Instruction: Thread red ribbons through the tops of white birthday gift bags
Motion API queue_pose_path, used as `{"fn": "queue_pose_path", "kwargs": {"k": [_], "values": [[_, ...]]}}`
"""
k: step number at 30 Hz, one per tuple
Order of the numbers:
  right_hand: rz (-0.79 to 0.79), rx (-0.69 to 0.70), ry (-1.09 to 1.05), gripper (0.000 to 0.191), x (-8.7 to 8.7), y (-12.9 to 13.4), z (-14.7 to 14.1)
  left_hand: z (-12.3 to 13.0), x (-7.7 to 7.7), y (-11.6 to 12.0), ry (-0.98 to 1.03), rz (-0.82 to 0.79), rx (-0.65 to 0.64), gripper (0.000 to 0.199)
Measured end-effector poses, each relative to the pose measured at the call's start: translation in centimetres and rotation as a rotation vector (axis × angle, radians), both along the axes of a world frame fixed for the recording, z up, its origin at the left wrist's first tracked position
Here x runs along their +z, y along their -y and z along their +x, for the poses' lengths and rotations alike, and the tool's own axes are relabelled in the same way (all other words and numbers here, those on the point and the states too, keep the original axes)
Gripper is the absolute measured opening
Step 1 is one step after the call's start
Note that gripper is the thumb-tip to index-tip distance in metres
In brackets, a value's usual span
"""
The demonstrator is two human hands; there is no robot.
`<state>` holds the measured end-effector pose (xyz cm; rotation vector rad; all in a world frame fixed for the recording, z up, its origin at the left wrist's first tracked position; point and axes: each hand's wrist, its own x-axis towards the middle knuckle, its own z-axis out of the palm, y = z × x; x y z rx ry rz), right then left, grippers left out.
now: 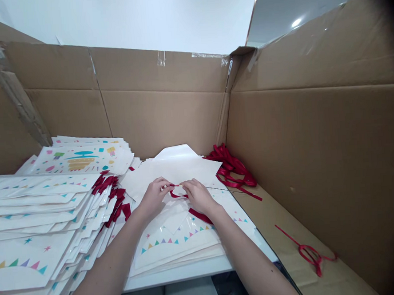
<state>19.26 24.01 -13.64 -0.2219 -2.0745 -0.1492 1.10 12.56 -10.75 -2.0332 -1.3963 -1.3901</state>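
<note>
Left hand [155,197] and right hand [200,196] close together at center, over low bag pile [179,251]. Tall bag stack [31,220] blocks lower left, just beside left forearm. Side wall [318,158] of cardboard closes right; back wall [162,118] closes top. Ribbon bundle [233,167] obstructs corner right of hands. Passage: cardboard strip [271,218] lower right, loose ribbon [307,254] lying on it.

Left hand [154,198] and right hand [199,197] are bare, forearms [104,269] too.
</note>
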Motion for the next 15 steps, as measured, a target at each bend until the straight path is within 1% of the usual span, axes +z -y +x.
{"fn": "queue_pose_path", "kwargs": {"k": [3, 6, 10, 15], "values": [[-0.041, 0.049, -0.061, 0.027, 0.0, -0.1, 0.0, 0.2, -0.1, 0.0, 0.093, -0.072, -0.024, 0.019], [-0.056, 0.100, -0.087, 0.021, 0.0, -0.2, 0.1, 0.4, -0.2, -0.1, 0.173, -0.100, -0.026, 0.018], [-0.046, 0.167, -0.098, 0.018, -0.1, -0.3, 0.0, 0.7, -0.3, -0.3, 0.181, -0.074, -0.020, 0.019], [-0.041, 0.159, -0.083, 0.018, -0.2, -0.1, -0.4, 1.2, -0.5, -0.3, 0.175, -0.014, -0.010, 0.017]]}}
